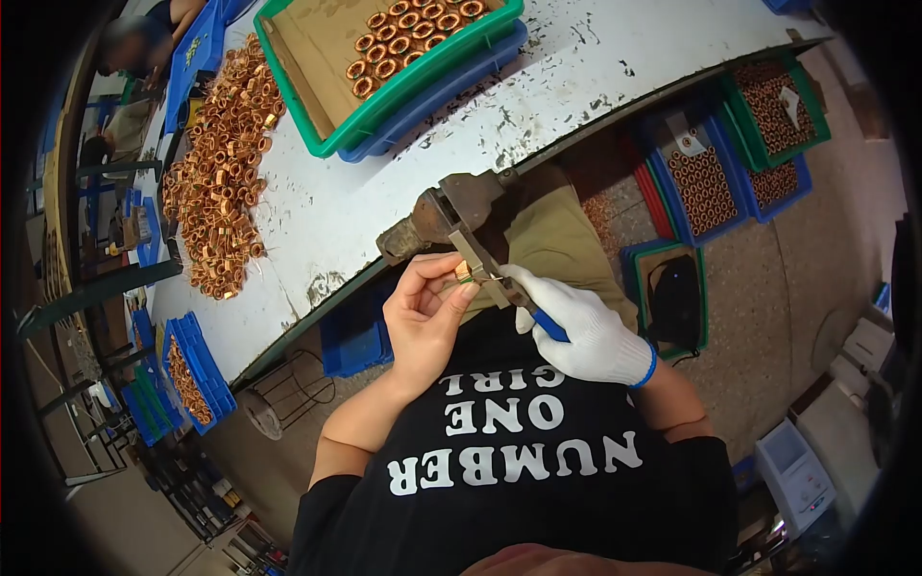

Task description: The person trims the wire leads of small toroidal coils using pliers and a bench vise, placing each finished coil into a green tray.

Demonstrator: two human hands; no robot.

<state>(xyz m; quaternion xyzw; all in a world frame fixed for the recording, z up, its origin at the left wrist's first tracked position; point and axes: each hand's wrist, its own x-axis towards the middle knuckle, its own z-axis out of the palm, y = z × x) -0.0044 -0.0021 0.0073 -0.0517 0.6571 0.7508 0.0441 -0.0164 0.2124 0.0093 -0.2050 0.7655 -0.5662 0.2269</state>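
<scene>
Between the thumb and fingers of my bare left hand (427, 312) is a small copper-coloured wound coil (464, 271), pinched close to the vise. My right hand (586, 331) wears a white glove with a blue cuff and is closed around blue-handled pliers (550, 325). The pliers' front end lies beside the coil, though I cannot tell whether it grips a wire. A metal bench vise (437, 216) is mounted at the table edge, with flat metal pieces (473, 264) extending from its jaws toward my hands.
A heap of copper coils (226, 173) lies on the white table (327, 211). Beside it, a green tray (336, 139) with rows of coils sits on a blue one. More coil-filled crates (706, 192) stand on the floor at right. Another person (144, 48) is at far left.
</scene>
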